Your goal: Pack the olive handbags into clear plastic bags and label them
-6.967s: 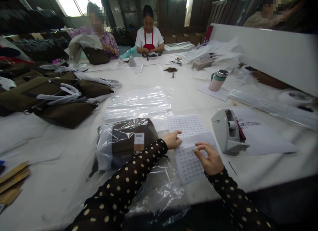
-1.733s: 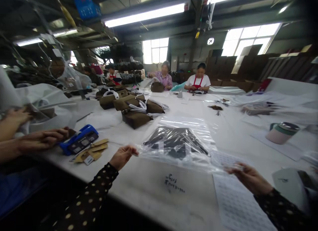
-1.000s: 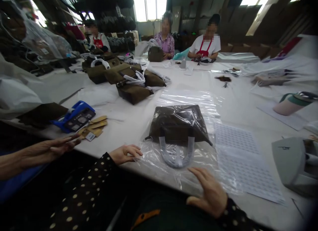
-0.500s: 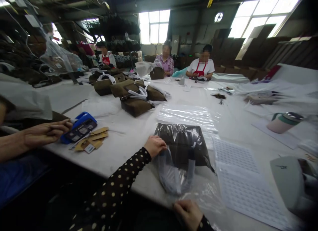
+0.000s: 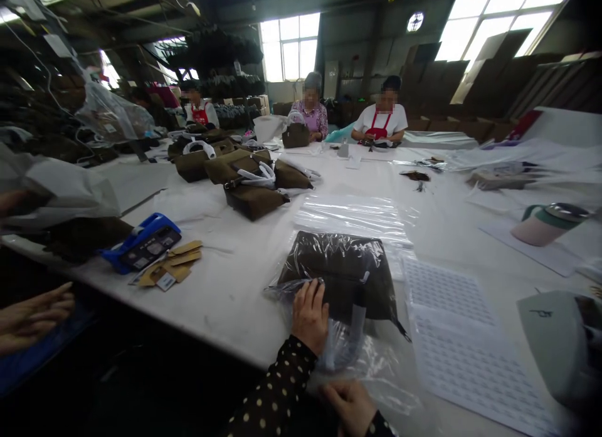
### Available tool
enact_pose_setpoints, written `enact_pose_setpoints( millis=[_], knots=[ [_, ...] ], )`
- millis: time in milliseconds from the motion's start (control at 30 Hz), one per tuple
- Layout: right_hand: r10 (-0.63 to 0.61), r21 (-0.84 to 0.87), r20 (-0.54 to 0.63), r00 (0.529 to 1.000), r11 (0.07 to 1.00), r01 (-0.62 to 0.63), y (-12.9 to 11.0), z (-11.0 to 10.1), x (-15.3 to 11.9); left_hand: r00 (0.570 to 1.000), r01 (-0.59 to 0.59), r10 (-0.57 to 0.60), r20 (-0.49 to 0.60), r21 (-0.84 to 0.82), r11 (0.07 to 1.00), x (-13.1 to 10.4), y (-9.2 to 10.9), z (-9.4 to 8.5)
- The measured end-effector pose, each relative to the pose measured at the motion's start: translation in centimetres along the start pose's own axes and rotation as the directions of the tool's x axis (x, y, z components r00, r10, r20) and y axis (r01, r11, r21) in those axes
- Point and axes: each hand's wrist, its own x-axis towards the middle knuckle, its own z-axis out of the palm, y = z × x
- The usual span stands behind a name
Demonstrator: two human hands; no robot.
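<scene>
A dark olive-brown handbag (image 5: 338, 261) lies flat inside a clear plastic bag (image 5: 376, 368), its wrapped handles (image 5: 356, 324) pointing toward me. My left hand (image 5: 311, 311) rests palm down on the plastic over the handbag's lower left part, fingers stretched out. Close to the table's front edge, my right hand (image 5: 350, 402) has its fingers curled closed at the near end of the plastic bag, apparently gripping its edge. Just beyond the handbag lie flat clear plastic bags (image 5: 350, 212).
Sticker sheets (image 5: 465, 324), a grey-green device (image 5: 550, 343) and a pink mug (image 5: 545, 222) are on the right. To the left are a blue-and-black device (image 5: 145, 239), brown tags (image 5: 176, 266) and a co-worker's hand (image 5: 37, 318). More handbags (image 5: 256, 195) lie farther back; several people work nearby.
My left hand has shifted right and nearer, from pinching the plastic's left side to lying flat on it. The co-worker's hand has pulled back from the blue device.
</scene>
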Motion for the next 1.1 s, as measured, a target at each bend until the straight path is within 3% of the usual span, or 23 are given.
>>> enact_pose_setpoints(
  millis=[100, 200, 267, 333, 367, 400, 433, 500, 533, 567, 600, 633, 767, 867, 967, 1067, 1100],
  knots=[
    [-0.043, -0.013, 0.017, 0.999, 0.999, 0.043, 0.5, 0.3, -0.7, 0.999, -0.015, 0.012, 0.036, 0.087, 0.996, -0.6, 0.2, 0.8],
    [-0.155, 0.035, -0.115, 0.981, 0.986, 0.16, 1.7, -0.9, -2.9, 0.997, -0.038, 0.028, 0.07, 0.149, 0.988, -0.6, 0.0, 1.1],
    [-0.164, 0.136, -0.242, 0.956, 0.97, 0.2, 2.6, -4.0, -5.1, 0.997, -0.049, 0.038, 0.07, 0.164, 0.985, -0.5, 0.0, 1.2],
    [-0.096, 0.301, -0.441, 0.892, 0.921, 0.248, 3.6, -9.4, -7.7, 0.998, -0.045, 0.037, 0.052, 0.148, 0.988, -0.4, -0.1, 1.4],
    [-0.044, 0.372, -0.58, 0.813, 0.874, 0.312, 4.1, -12.7, -9.2, 0.999, -0.037, 0.032, 0.042, 0.132, 0.991, -0.2, -0.1, 1.5],
    [0.024, 0.382, -0.745, 0.667, 0.834, 0.397, 4.7, -16.3, -10.8, 0.999, -0.035, 0.031, 0.035, 0.114, 0.993, -0.1, -0.2, 1.7],
    [0.083, 0.328, -0.886, 0.456, 0.808, 0.489, 5.3, -19.9, -12.4, 0.999, -0.031, 0.029, 0.03, 0.097, 0.995, 0.0, -0.2, 1.9],
    [0.178, 0.174, -0.983, 0.042, 0.841, 0.512, 6.7, -26.4, -15.4, 0.999, -0.03, 0.028, 0.026, 0.076, 0.997, 0.2, -0.2, 2.2],
    [0.196, 0.138, -0.978, -0.07, 0.86, 0.491, 7.4, -28.9, -16.5, 0.999, -0.032, 0.031, 0.023, 0.072, 0.997, 0.3, -0.3, 2.2],
    [0.208, 0.125, -0.968, -0.137, 0.881, 0.455, 8.1, -30.9, -17.3, 0.999, -0.035, 0.035, 0.013, 0.071, 0.997, 0.3, -0.3, 2.3],
    [0.217, 0.135, -0.964, -0.152, 0.897, 0.422, 8.6, -32.4, -17.6, 0.999, -0.041, 0.041, 0.003, 0.07, 0.997, 0.4, -0.3, 2.3],
    [0.226, 0.16, -0.966, -0.128, 0.906, 0.392, 9.1, -33.4, -17.7, 0.999, -0.045, 0.046, -0.007, 0.068, 0.997, 0.4, -0.4, 2.3],
    [0.281, 0.277, -0.959, 0.03, 0.915, 0.294, 9.8, -35.4, -15.9, 0.999, -0.044, 0.044, 0.0, 0.073, 0.996, 0.4, -0.6, 2.2],
    [0.327, 0.344, -0.939, 0.106, 0.892, 0.292, 9.6, -36.5, -15.1, 0.999, -0.044, 0.042, 0.017, 0.099, 0.994, 0.5, -0.6, 2.2],
    [0.353, 0.367, -0.93, 0.106, 0.865, 0.342, 9.6, -36.5, -15.6, 0.999, -0.051, 0.049, 0.015, 0.126, 0.991, 0.5, -0.5, 2.1],
    [0.38, 0.374, -0.922, 0.074, 0.827, 0.42, 10.5, -34.2, -16.7, 0.999, -0.044, 0.043, 0.008, 0.128, 0.991, 0.5, -0.5, 2.1],
    [0.384, 0.381, -0.92, 0.082, 0.82, 0.426, 10.9, -33.2, -17.0, 0.999, -0.043, 0.042, 0.009, 0.12, 0.992, 0.5, -0.6, 2.2]
  ],
)
